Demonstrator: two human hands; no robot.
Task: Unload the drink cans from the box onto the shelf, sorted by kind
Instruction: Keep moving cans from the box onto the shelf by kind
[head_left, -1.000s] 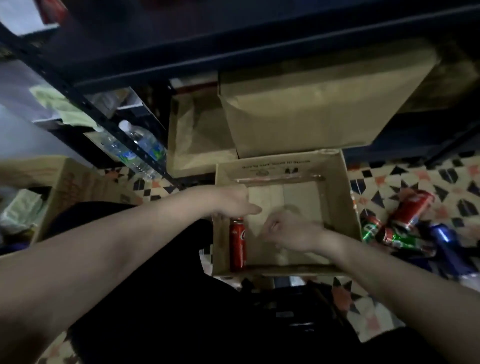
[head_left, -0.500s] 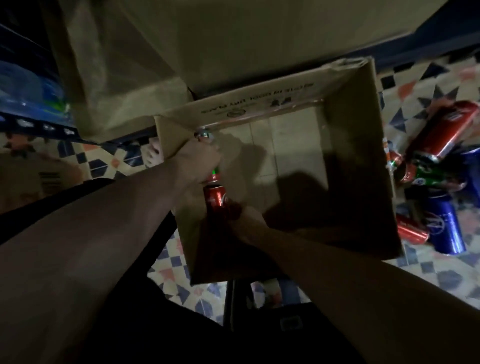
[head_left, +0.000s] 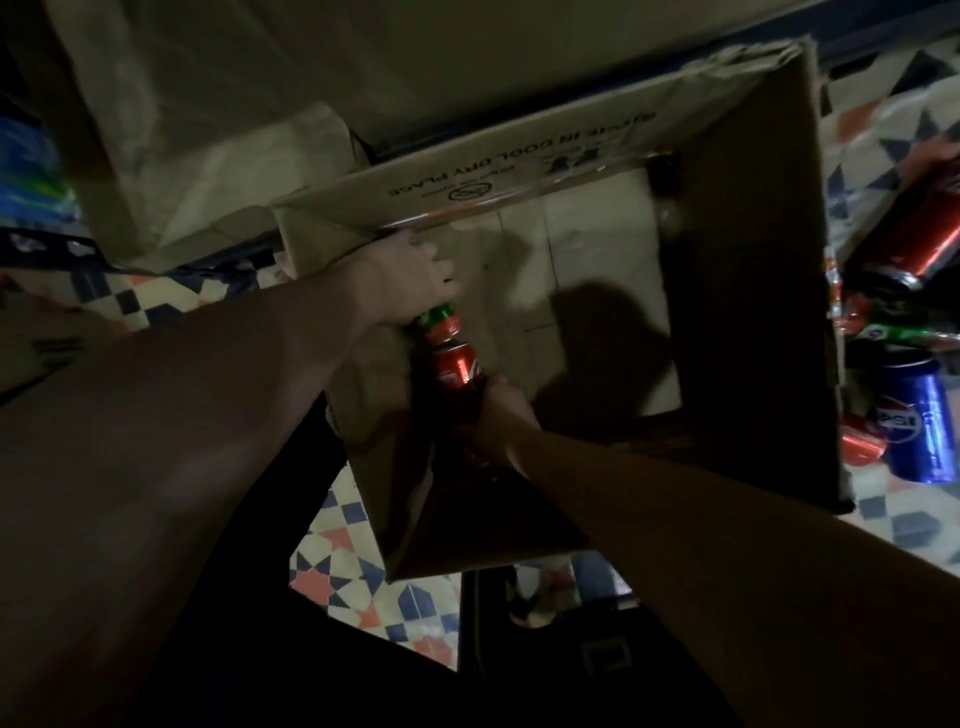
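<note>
An open cardboard box (head_left: 753, 218) stands on the tiled floor, seen from above. Inside, along its left wall, my left hand (head_left: 405, 280) is closed around a green-and-red can (head_left: 440, 321). Just below it my right hand (head_left: 498, 421) grips the lower end of a red can (head_left: 457, 366). The two cans touch end to end. The rest of the box floor is bare cardboard in shadow.
Right of the box, loose cans lie on the floor: a big red can (head_left: 914, 244), a green can (head_left: 904, 332), a blue Pepsi can (head_left: 914, 421) and a small red can (head_left: 860, 441). Brown cardboard cartons (head_left: 260, 104) sit behind the box. Patterned floor tiles (head_left: 353, 571) show below.
The view has dropped closer over the box. My left hand has closed on the green-and-red can, and my right hand has moved left onto the red can.
</note>
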